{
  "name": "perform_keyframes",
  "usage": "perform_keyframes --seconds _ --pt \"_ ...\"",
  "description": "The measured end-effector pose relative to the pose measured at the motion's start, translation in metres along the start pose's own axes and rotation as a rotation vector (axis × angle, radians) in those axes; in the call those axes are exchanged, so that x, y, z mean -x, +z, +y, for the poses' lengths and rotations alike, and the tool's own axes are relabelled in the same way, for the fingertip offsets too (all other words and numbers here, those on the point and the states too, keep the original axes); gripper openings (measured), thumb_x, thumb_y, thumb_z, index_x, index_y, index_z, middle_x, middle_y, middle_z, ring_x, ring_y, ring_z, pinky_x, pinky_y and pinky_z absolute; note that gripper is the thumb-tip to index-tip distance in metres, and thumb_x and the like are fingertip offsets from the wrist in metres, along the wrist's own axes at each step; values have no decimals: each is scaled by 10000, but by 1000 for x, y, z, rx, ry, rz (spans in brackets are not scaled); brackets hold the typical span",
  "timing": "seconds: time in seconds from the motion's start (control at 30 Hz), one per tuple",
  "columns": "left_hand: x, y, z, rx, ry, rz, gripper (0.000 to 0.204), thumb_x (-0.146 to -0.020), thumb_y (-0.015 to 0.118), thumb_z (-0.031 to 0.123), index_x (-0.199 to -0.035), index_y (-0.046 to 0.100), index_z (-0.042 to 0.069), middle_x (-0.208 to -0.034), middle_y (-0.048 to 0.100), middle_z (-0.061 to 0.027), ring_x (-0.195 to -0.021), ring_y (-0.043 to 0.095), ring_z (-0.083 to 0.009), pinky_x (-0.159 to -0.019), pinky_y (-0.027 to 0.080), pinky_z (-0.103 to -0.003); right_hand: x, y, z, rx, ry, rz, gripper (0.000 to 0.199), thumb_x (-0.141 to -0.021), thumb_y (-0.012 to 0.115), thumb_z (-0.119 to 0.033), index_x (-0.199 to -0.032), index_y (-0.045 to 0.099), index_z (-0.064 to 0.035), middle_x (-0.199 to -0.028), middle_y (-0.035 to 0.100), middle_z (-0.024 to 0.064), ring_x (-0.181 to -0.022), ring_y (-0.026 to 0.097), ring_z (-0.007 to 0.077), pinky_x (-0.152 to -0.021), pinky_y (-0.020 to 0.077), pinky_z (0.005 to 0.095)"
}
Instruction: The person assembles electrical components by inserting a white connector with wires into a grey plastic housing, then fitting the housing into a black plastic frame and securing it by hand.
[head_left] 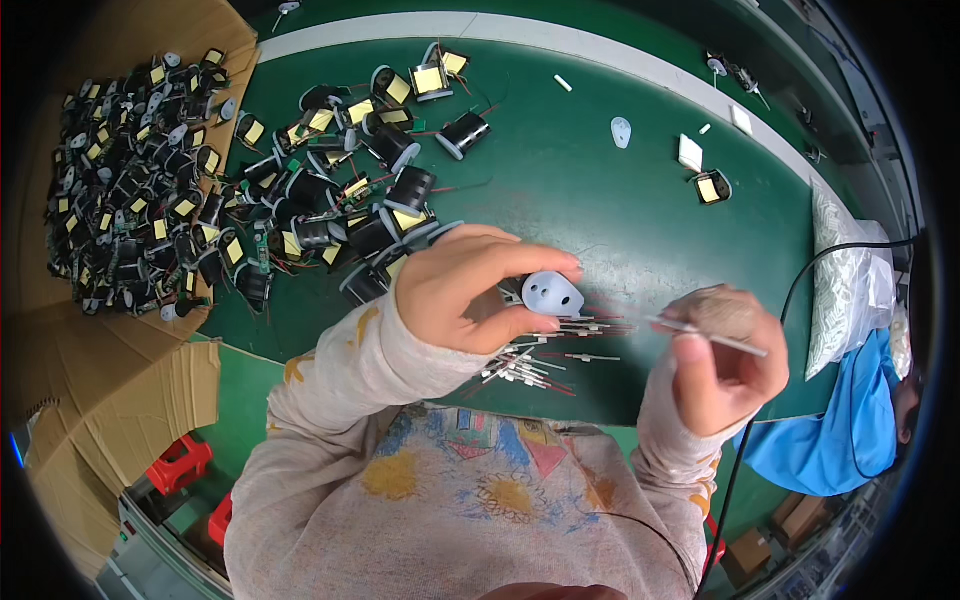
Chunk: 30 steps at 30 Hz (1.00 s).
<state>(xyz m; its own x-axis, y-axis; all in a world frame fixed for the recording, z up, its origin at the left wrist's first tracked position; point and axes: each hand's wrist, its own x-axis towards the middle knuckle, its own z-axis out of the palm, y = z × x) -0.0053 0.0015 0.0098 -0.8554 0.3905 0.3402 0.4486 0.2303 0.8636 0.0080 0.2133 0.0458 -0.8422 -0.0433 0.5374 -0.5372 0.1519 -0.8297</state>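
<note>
My left hand (440, 295) pinches a part with a pale grey end cap (548, 293) between thumb and fingers. The cap is turned up and shows several dark holes; the rest of the part is mostly hidden by the hand. In my right hand (735, 345), slightly blurred, a thin pale strip (730, 343) is held between thumb and fingers, apart from the cap. Below my left hand lies a loose pile of thin red and white wires (515, 368) with small white pieces on them.
An open cardboard box (195, 375) at left is heaped with black cylindrical parts (130, 210) bearing yellow pads. More such parts (390, 145) spread over the green table (560, 180). A lone grey cap (621, 132) lies farther back. At right are a clear bag of white pieces (835, 280), blue cloth (820, 440) and black cable (795, 285).
</note>
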Motion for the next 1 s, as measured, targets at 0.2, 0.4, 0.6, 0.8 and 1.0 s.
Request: perform_keyframes --seconds 0.2,0.4,0.6,0.8,1.0 --pt "5 0 -6 -167 194 44 465 -672 798 131 -1049 538 50 -962 696 -92 -961 655 -216 -884 419 -363 4 13 -5 -16 94 -8 170 -648 728 58 -780 621 52 -697 655 147 -598 636 200 -545 486 261" --pt "4 0 -4 -214 204 54 466 -677 802 143 -1036 517 61 -939 700 -87 -975 651 -217 -912 406 -383 3 14 -3 68 18 -11 183 -635 741 56 -772 620 53 -683 650 137 -568 620 193 -516 472 258" --pt "6 5 -4 -207 179 152 422 -637 815 188 -997 610 109 -962 696 6 -908 660 -170 -851 428 -364 2 15 -9 184 -90 -40 207 -609 759 47 -772 631 52 -663 643 133 -539 610 206 -501 465 262" --pt "7 5 -2 -208 161 146 439 -623 823 177 -1000 607 112 -961 697 5 -917 658 -172 -857 424 -384 4 14 -6 179 -82 -17 217 -607 761 46 -775 624 59 -656 638 142 -523 603 211 -480 453 263" --pt "7 5 0 -222 165 128 448 -623 825 176 -1008 606 112 -964 696 4 -926 655 -169 -863 421 -388 6 13 -6 158 -43 -13 224 -613 760 50 -782 614 65 -659 636 149 -522 596 203 -474 440 256"
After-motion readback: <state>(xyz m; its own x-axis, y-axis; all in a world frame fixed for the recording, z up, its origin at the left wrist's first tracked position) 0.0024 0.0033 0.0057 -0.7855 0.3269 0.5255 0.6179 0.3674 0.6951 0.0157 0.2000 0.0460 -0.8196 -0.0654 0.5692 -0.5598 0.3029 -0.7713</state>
